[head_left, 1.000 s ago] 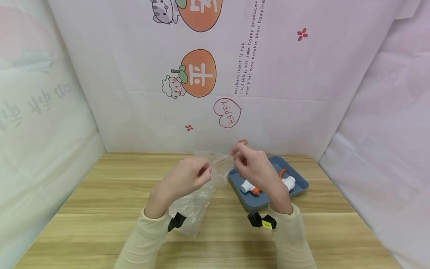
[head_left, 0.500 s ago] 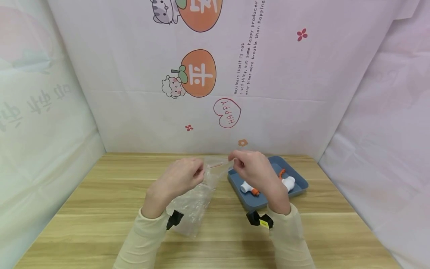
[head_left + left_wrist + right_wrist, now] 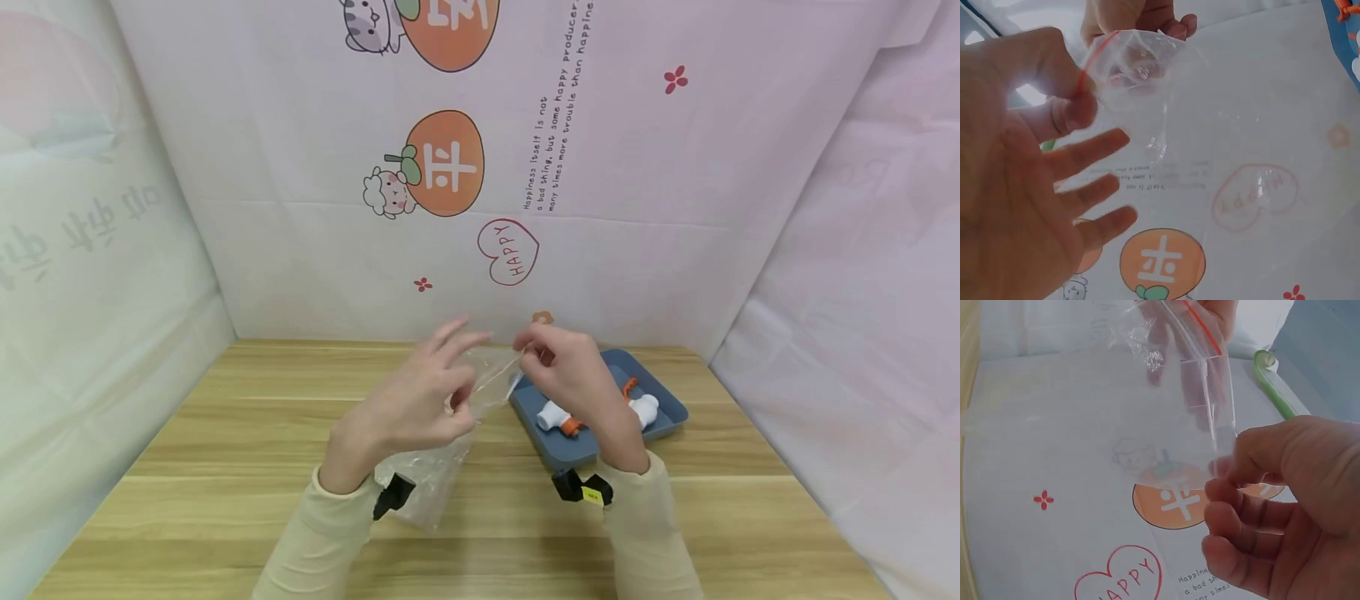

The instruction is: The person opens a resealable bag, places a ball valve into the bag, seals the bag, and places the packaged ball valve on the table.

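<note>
Evidently the clear bag (image 3: 491,367) was already lifted, at the centre of the head view. The left hand (image 3: 420,398) pinched it near its red strip (image 3: 1204,327), other fingers spread; the right hand (image 3: 573,371) pinched another edge. Whether its mouth had parted was hard to tell. White-and-orange pieces (image 3: 553,416) lay outside it, in the blue tray (image 3: 573,454) right of centre.

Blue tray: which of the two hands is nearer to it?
Right. In the head view, the right hand overlaps the blue tray's left part; the left hand, pinching a clear bag, is well off to the tray's left.
</note>
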Action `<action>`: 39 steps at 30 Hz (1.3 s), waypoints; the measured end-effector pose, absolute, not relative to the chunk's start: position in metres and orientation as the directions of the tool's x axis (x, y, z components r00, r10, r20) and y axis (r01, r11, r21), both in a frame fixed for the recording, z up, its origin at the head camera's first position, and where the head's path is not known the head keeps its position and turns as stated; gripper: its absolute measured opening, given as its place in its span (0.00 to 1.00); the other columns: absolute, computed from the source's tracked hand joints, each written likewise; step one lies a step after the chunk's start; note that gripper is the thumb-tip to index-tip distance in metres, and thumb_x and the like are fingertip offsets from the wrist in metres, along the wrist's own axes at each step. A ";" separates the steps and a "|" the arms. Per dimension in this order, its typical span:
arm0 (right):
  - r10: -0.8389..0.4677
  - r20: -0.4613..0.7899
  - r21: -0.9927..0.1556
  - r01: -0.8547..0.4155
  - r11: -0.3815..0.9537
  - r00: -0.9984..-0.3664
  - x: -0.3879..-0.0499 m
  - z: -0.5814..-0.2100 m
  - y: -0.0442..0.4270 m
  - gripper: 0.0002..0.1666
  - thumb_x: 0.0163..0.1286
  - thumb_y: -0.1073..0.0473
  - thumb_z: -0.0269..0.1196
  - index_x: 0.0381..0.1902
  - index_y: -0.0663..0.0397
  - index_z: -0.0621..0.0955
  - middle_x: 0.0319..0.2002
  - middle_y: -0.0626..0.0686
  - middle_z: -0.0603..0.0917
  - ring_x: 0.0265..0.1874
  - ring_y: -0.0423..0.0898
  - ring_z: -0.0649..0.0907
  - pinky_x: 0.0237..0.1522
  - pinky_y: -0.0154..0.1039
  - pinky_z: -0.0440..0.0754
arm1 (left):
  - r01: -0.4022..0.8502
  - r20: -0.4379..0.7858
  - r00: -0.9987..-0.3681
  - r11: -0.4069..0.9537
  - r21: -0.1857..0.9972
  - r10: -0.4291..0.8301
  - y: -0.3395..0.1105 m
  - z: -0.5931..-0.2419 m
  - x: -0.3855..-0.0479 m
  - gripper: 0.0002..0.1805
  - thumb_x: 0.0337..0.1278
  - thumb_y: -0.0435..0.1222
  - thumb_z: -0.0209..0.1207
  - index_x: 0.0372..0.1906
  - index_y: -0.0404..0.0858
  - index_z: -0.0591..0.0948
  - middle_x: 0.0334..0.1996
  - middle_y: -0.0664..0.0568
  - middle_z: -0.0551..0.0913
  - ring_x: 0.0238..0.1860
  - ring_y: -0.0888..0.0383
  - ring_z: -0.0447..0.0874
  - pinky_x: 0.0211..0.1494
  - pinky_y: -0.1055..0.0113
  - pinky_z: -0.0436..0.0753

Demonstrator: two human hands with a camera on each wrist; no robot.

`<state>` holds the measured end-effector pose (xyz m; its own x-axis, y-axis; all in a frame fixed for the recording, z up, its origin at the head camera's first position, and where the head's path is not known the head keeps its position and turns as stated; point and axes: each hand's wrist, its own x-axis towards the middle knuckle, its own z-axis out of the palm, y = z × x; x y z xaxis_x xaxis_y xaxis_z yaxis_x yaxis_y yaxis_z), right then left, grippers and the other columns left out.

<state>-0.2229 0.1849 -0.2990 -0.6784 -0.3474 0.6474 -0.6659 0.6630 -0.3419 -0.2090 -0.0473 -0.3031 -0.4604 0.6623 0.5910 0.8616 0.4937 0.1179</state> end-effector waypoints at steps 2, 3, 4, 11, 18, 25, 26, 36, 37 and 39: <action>-0.336 0.655 -0.368 -0.674 0.640 -0.676 -0.223 -0.299 0.186 0.11 0.63 0.70 0.57 0.36 0.54 0.84 0.22 0.47 0.81 0.18 0.38 0.73 0.22 0.31 0.73 | 0.876 0.572 -0.460 0.452 0.169 0.679 -0.046 -0.303 -0.207 0.09 0.39 0.29 0.56 0.18 0.43 0.69 0.65 0.46 0.74 0.76 0.44 0.58 0.77 0.52 0.59; -0.329 0.658 -0.376 -0.674 0.636 -0.677 -0.223 -0.299 0.186 0.11 0.63 0.70 0.57 0.36 0.54 0.84 0.22 0.47 0.81 0.18 0.38 0.73 0.22 0.31 0.73 | 0.880 0.560 -0.463 0.430 0.200 0.687 -0.046 -0.303 -0.206 0.09 0.40 0.28 0.55 0.18 0.42 0.69 0.64 0.46 0.76 0.75 0.45 0.60 0.77 0.53 0.61; -0.322 0.663 -0.379 -0.674 0.634 -0.676 -0.223 -0.299 0.186 0.11 0.63 0.70 0.57 0.36 0.54 0.84 0.22 0.47 0.81 0.18 0.38 0.73 0.21 0.31 0.73 | 0.881 0.547 -0.469 0.413 0.230 0.694 -0.046 -0.303 -0.206 0.09 0.40 0.28 0.55 0.18 0.42 0.69 0.64 0.46 0.76 0.74 0.47 0.63 0.74 0.56 0.66; -0.299 0.713 -0.320 -0.673 0.667 -0.635 -0.223 -0.300 0.179 0.09 0.63 0.71 0.56 0.34 0.57 0.83 0.18 0.47 0.77 0.14 0.37 0.70 0.18 0.31 0.69 | 0.859 0.460 -0.509 0.396 0.324 0.727 -0.048 -0.302 -0.202 0.09 0.44 0.28 0.54 0.20 0.43 0.68 0.63 0.46 0.77 0.60 0.54 0.78 0.46 0.70 0.75; -0.256 0.658 -0.469 -0.651 0.596 -0.708 -0.225 -0.302 0.186 0.10 0.66 0.70 0.54 0.36 0.56 0.82 0.16 0.48 0.76 0.12 0.36 0.71 0.15 0.33 0.70 | 0.849 0.499 -0.528 0.413 0.329 0.687 -0.051 -0.300 -0.204 0.10 0.53 0.28 0.55 0.23 0.44 0.70 0.60 0.46 0.79 0.63 0.52 0.77 0.53 0.66 0.79; -0.221 0.567 -0.631 -0.591 0.503 -0.793 -0.229 -0.302 0.188 0.11 0.71 0.67 0.51 0.39 0.54 0.82 0.19 0.55 0.81 0.14 0.44 0.81 0.19 0.37 0.82 | 0.825 0.544 -0.560 0.475 0.304 0.625 -0.050 -0.301 -0.206 0.01 0.61 0.33 0.58 0.35 0.40 0.77 0.56 0.45 0.80 0.61 0.52 0.78 0.63 0.59 0.78; -0.218 0.556 -0.650 -0.583 0.487 -0.802 -0.229 -0.302 0.188 0.11 0.71 0.67 0.51 0.39 0.55 0.81 0.19 0.55 0.81 0.14 0.45 0.82 0.19 0.38 0.82 | 0.821 0.544 -0.566 0.484 0.303 0.619 -0.049 -0.302 -0.206 0.04 0.62 0.34 0.58 0.40 0.39 0.77 0.56 0.45 0.80 0.60 0.52 0.79 0.63 0.59 0.77; -0.198 0.504 -0.768 -0.541 0.343 -0.841 -0.234 -0.301 0.190 0.11 0.74 0.65 0.49 0.43 0.59 0.79 0.21 0.61 0.83 0.14 0.50 0.82 0.21 0.44 0.84 | 0.744 0.442 -0.668 0.546 0.386 0.598 -0.041 -0.306 -0.210 0.49 0.56 0.54 0.66 0.75 0.40 0.55 0.72 0.48 0.65 0.72 0.52 0.65 0.74 0.54 0.66; -0.195 0.502 -0.775 -0.538 0.332 -0.843 -0.235 -0.300 0.190 0.11 0.74 0.65 0.50 0.43 0.59 0.79 0.22 0.60 0.83 0.14 0.49 0.82 0.21 0.44 0.84 | 0.739 0.427 -0.674 0.551 0.389 0.602 -0.041 -0.307 -0.210 0.54 0.52 0.56 0.68 0.76 0.41 0.53 0.73 0.49 0.62 0.73 0.51 0.62 0.75 0.52 0.64; -0.187 0.500 -0.788 -0.534 0.307 -0.846 -0.235 -0.300 0.190 0.10 0.74 0.65 0.50 0.43 0.60 0.79 0.22 0.60 0.82 0.14 0.49 0.82 0.22 0.44 0.84 | 0.729 0.402 -0.684 0.569 0.380 0.608 -0.039 -0.308 -0.211 0.61 0.45 0.59 0.70 0.78 0.43 0.48 0.75 0.49 0.58 0.76 0.48 0.56 0.76 0.47 0.59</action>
